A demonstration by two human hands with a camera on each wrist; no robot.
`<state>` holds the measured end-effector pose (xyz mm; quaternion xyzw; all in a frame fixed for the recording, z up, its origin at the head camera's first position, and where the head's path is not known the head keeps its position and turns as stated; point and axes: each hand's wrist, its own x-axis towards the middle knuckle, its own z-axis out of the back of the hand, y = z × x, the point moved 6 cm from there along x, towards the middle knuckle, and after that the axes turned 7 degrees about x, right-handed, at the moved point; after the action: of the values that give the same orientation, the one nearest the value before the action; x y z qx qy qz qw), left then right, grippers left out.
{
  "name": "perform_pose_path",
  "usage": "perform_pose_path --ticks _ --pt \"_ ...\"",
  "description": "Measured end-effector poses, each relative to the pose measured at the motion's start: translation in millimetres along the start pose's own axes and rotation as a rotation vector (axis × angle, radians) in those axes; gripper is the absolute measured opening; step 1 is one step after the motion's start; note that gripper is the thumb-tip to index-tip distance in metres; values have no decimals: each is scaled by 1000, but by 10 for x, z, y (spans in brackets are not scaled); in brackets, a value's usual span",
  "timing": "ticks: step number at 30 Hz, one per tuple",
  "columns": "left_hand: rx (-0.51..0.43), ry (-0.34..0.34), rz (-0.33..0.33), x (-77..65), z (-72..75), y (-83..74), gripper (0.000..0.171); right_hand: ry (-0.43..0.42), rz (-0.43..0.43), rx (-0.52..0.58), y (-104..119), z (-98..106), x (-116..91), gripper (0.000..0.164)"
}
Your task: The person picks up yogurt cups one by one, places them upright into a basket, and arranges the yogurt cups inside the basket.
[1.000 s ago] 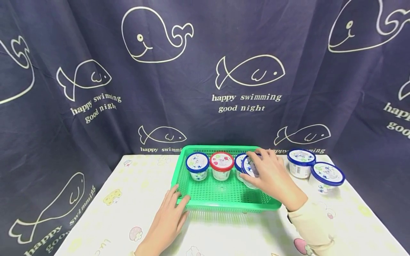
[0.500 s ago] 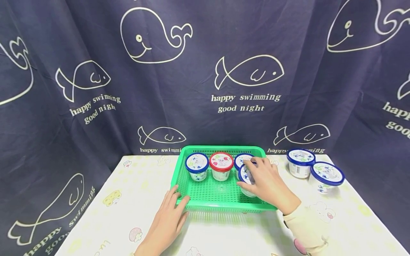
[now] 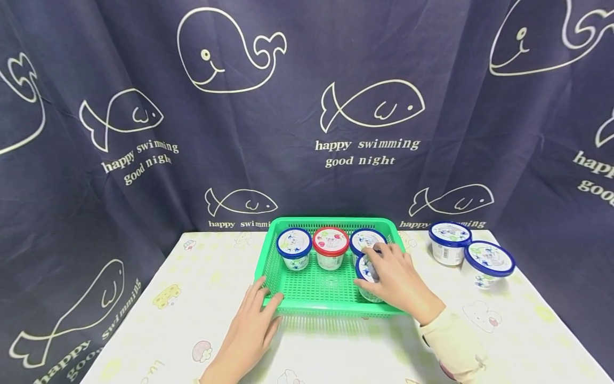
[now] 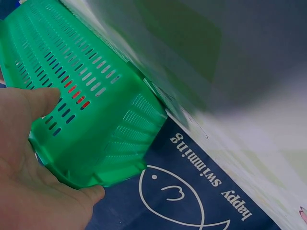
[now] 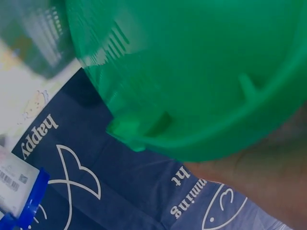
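A green plastic basket (image 3: 316, 308) stands on the table. My left hand (image 3: 250, 325) holds its front left corner; in the left wrist view the thumb (image 4: 45, 101) lies against the perforated outer wall. With thumb and fingers, my right hand (image 3: 398, 277) grips a blue-lidded tub (image 3: 368, 271) inside the basket's front right part, partly covering it. Behind it is a second blue-lidded tub (image 3: 366, 240). A red-lidded tub (image 3: 331, 248) and another blue-lidded tub (image 3: 294, 248) stand in the back row. In the right wrist view the basket wall hides the held tub.
Two more blue-lidded tubs, a rear one (image 3: 450, 242) and a front one (image 3: 489, 261), stand close together on the table right of the basket. A patterned cloth (image 3: 182, 320) covers the table. A dark blue curtain (image 3: 288, 133) hangs behind it.
My right hand has brought the blue-lidded tub forward and lower within the basket, uncovering more of the tub behind it. My left hand has stayed at the basket's corner.
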<state>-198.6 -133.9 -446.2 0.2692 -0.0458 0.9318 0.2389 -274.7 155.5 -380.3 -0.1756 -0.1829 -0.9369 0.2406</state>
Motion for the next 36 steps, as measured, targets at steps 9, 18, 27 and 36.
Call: perform_pose_path --ticks 9,18,27,36 --pt "-13 29 12 -3 -3 19 47 40 -30 7 -47 -90 -37 77" --pt "-1 -16 0 -5 21 12 48 45 -24 14 -75 -177 -43 75" --pt "-9 -15 4 0 22 5 47 59 -31 18 -93 -212 -36 76" --pt "-6 -2 7 7 14 7 47 67 -31 20 -92 -217 -40 76"
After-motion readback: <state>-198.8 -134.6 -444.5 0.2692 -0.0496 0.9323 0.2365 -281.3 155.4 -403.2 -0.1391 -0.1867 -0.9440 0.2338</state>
